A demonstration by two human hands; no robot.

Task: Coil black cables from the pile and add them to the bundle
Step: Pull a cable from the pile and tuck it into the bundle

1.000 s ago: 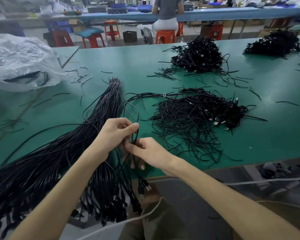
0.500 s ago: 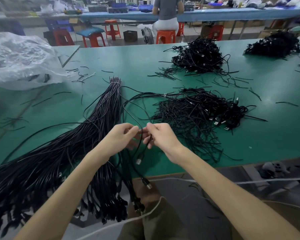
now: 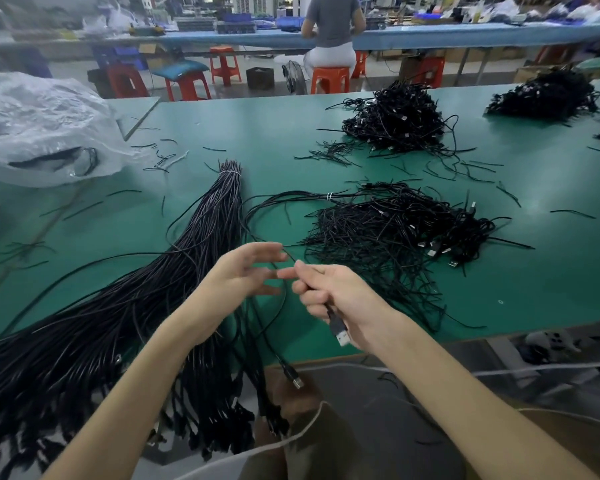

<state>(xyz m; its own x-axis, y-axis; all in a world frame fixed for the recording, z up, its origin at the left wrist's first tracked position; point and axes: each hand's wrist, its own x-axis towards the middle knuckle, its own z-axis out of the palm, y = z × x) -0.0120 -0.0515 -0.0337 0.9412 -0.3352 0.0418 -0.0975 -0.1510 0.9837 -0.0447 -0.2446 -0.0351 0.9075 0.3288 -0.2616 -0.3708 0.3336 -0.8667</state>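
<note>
At the near edge of the table (image 3: pixel 541 278), the right hand (image 3: pixel 340 299) has its fingers curled tight around one black cable (image 3: pixel 331 317). The cable's silver plug (image 3: pixel 342 337) sticks out under the fist. Just beside it, the left hand (image 3: pixel 243 275) is a bit blurry, with its fingers straight and spread apart. Thin cable runs past those fingers, but I cannot tell if they touch it. Below the hands, another plug (image 3: pixel 294 378) hangs down past the near edge.

The big bundle (image 3: pixel 201 237) of black cables lies to the left of the hands. Its near end hangs over the near edge, and its far end is held by a white tie (image 3: pixel 230 172) near the middle of the table.

The messy pile (image 3: pixel 395 230) of black cables sits behind the right hand. A second pile (image 3: pixel 395 123) is farther back, and a third pile (image 3: pixel 548 95) is by the far right corner. A clear plastic bag (image 3: pixel 39 126) sits at the left edge.
</note>
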